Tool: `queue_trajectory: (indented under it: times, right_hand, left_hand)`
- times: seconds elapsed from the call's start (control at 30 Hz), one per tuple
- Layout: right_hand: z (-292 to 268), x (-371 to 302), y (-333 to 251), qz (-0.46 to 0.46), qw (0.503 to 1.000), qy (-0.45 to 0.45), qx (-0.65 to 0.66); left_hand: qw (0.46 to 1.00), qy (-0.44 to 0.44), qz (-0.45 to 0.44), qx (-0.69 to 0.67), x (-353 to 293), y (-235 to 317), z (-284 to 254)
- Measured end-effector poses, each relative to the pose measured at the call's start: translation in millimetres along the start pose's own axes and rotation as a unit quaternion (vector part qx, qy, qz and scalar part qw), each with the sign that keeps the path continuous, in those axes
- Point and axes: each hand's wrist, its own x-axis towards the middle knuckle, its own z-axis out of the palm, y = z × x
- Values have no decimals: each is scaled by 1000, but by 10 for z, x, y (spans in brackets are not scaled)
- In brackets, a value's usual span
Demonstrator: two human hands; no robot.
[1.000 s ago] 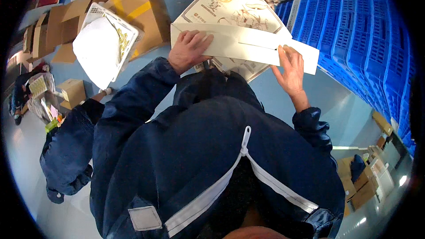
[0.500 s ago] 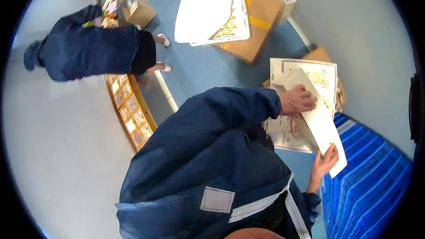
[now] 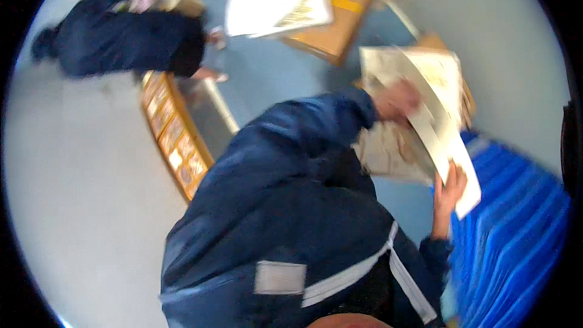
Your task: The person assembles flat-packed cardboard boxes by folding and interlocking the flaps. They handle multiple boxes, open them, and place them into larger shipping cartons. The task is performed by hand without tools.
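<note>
A white cardboard piece [image 3: 438, 140], folded and bent, slants between my hands above a stack of printed white cartons [image 3: 443, 64]. My left hand [image 3: 399, 102], slightly blurred, is closed at the upper part of the cardboard. Lower down, near its outer end, my right hand [image 3: 450, 185] grips its edge with the fingers on the face. The printed carton underneath shows partly, and its print is smeared by motion.
Blue ridged plastic pieces [image 3: 516, 237] are stacked at right. Beyond my hands, a white tray [image 3: 319, 9] rests on a brown carton [image 3: 340, 24]. At left a person in dark clothing [image 3: 127, 42] bends near a long box of packets [image 3: 173, 133].
My view has shifted, so the surroundings sit higher in the picture. Both hands stay on the cardboard, which now looks more bowed and spread apart from the fold beneath.
</note>
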Motion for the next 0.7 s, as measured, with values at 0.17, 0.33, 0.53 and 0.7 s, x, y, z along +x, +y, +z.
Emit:
queue_trajectory:
  times: [0.17,0.33,0.53,0.7]
  right_hand:
    - [-61,262,-71,17,999,6,28]
    - [-159,260,-74,54,995,45,67]
    - [-251,30,-109,79,995,52,21]
    - [-255,-122,-33,127,991,47,1]
  left_hand:
    - [999,-18,-34,6,10,29,-282]
    - [999,-1,-26,25,85,114,-285]
    - [997,-8,-66,51,-10,176,-450]
    - [992,-45,-53,106,158,11,-591]
